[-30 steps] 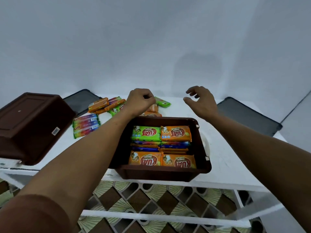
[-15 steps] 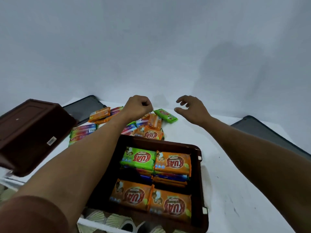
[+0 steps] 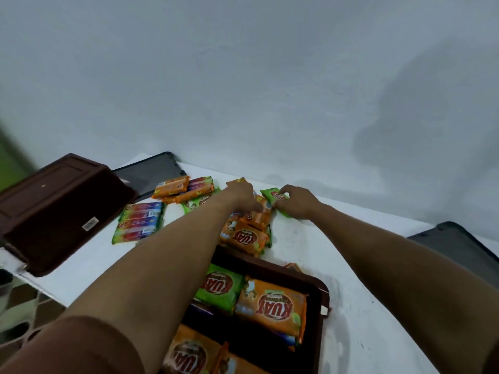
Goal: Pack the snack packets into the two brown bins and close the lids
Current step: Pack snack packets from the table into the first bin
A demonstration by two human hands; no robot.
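Both hands have come down onto loose packets beyond the bin (image 3: 316, 286). The right hand (image 3: 298, 203) is gripping a green packet (image 3: 271, 196); the left hand (image 3: 240, 197) is touching an orange pile (image 3: 244, 236), its grip too blurred to tell. Left of the bin, an upturned bin (image 3: 54, 209) and 1 lid (image 3: 151, 176) are crowding the table (image 3: 364, 306) edge. Right of the bin, bare white top is running to another lid (image 3: 459, 247). A pale wall (image 3: 243, 90) is closing the far side.
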